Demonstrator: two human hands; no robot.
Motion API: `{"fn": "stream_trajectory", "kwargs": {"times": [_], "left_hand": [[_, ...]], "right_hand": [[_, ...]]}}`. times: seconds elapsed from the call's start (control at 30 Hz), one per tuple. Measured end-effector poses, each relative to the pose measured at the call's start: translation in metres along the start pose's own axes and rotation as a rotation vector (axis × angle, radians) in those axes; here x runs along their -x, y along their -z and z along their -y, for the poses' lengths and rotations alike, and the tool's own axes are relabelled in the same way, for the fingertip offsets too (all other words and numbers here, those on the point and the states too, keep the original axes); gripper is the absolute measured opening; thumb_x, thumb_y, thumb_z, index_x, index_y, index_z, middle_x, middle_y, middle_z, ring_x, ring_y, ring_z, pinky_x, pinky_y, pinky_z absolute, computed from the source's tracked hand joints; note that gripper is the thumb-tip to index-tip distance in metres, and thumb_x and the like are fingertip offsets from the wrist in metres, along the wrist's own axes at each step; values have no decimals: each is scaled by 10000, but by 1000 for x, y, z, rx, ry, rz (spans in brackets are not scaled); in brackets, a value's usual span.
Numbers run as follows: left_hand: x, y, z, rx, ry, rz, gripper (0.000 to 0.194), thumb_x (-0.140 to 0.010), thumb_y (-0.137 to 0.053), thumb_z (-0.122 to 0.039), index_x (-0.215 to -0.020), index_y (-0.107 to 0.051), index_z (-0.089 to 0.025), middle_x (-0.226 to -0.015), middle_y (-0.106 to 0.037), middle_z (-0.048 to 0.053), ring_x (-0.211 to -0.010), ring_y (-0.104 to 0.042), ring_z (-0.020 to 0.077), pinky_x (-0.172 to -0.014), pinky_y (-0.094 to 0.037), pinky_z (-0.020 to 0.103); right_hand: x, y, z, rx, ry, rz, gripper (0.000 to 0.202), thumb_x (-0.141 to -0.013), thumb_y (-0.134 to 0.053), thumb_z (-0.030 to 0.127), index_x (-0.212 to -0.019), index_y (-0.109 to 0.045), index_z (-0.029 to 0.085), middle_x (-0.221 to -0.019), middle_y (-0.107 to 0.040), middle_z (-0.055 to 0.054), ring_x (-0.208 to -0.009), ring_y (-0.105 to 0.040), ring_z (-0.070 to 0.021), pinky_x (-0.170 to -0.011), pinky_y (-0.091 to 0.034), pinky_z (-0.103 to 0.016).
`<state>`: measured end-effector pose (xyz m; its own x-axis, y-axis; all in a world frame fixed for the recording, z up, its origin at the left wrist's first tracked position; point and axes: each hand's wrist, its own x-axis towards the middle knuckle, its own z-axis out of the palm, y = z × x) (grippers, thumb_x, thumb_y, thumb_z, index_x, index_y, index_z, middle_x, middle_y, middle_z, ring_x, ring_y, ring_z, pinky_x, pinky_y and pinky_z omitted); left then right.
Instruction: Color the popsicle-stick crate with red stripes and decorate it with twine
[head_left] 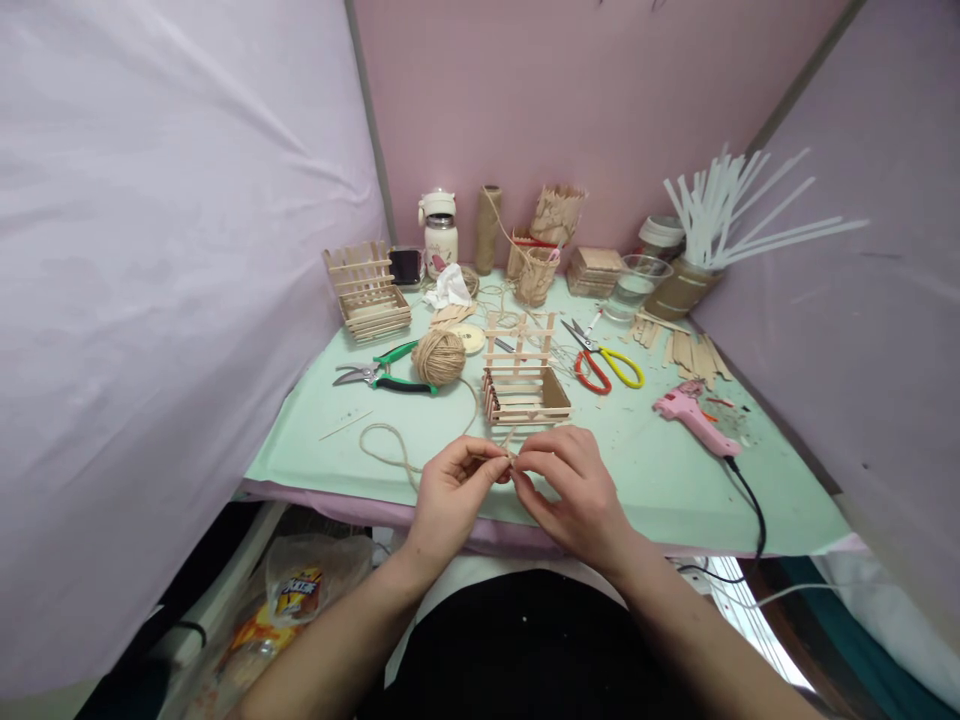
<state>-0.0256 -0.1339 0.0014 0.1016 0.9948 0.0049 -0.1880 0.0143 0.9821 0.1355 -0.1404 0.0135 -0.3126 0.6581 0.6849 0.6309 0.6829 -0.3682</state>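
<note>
My left hand (463,483) pinches jute twine (409,465) near the table's front edge. Against it, my right hand (568,475) has thumb and fingers closed on the same short piece of twine; the fingers hide most of it. From there the twine loops left over the table and back to a twine ball (439,357). Just beyond my hands stands a small basket of craft sticks (529,395), with a lattice back and dark twine on its left side. Green-handled pruning shears (386,370) lie beside the ball.
Red-and-yellow scissors (607,362) lie right of the basket. A pink glue gun (697,418) with a black cord rests at the right. Behind are a second stick basket (367,300), a white bottle (440,235), a plastic cup of water (634,290) and loose craft sticks (697,357).
</note>
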Motion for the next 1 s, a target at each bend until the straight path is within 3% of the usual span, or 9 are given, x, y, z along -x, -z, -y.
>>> {"fn": "stream_trajectory", "kwargs": {"times": [0.13, 0.37, 0.6, 0.8, 1.0], "left_hand": [[2, -3, -4, 9, -22, -21, 136, -757, -716, -267, -780, -664, -144, -714, -686, 17, -670, -632, 120, -679, -529, 251], [2, -4, -2, 61, -10, -14, 115, -765, -705, -242, -766, -650, -140, -653, -659, 2, -635, -616, 110, -665, -514, 244], [-1, -6, 2, 80, 11, -36, 153, -765, -711, -277, -792, -644, -143, -672, -663, 9, -653, -619, 115, -683, -514, 251], [-2, -4, 3, 20, 45, -45, 214, -719, -748, -308, -833, -663, -148, -776, -691, 24, -710, -632, 128, -710, -521, 261], [1, 2, -3, -147, -51, -4, 156, -764, -708, -288, -854, -730, -163, -858, -720, 53, -827, -654, 168, -780, -516, 275]], "right_hand": [[-1, 0, 1, -83, -22, -16, 151, -831, -597, 111, -915, -601, 237, -871, -648, -50, -836, -564, -198, -746, -450, -369], [0, -2, 2, -464, -282, 26, 45, -894, -566, 213, -854, -584, 227, -852, -605, -33, -858, -580, -176, -762, -489, -338], [-2, -7, 3, -722, -473, 6, 118, -899, -574, 296, -813, -574, 216, -843, -578, -30, -803, -573, -160, -714, -498, -305], [-1, -8, 4, -520, -401, -23, 101, -913, -548, 261, -825, -578, 223, -842, -583, -34, -798, -553, -165, -690, -471, -307], [0, -6, 5, -423, -344, 17, 86, -926, -527, 233, -855, -575, 224, -845, -584, -32, -808, -552, -165, -700, -463, -311]]}}
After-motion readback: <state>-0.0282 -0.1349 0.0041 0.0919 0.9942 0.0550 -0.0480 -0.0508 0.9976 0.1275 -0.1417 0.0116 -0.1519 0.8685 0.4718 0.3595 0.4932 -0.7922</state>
